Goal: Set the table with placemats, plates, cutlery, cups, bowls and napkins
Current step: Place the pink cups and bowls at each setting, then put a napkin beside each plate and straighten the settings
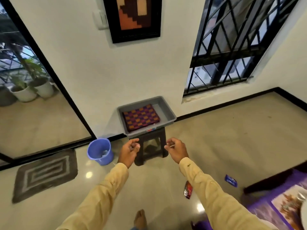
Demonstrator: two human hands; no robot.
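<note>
A grey tub [167,110] stands on a dark stool [150,150] against the wall. Folded purple-and-orange checked placemats [141,117] lie inside it. Both my arms reach toward the stool. My left hand [130,151] hovers just below the tub's front edge, fingers loosely curled and holding nothing. My right hand [175,149] is level with it on the stool's right side, also loosely curled and holding nothing. The table's corner [282,201], with a purple printed cover, shows at the lower right, and the rim of a white plate [303,211] sits at the frame edge.
A blue bucket [100,151] stands on the floor left of the stool. A grey doormat [44,175] lies before the glass door. A red wrapper [187,190] and a blue packet [230,180] lie on the floor right of my arm. My foot [140,219] is below.
</note>
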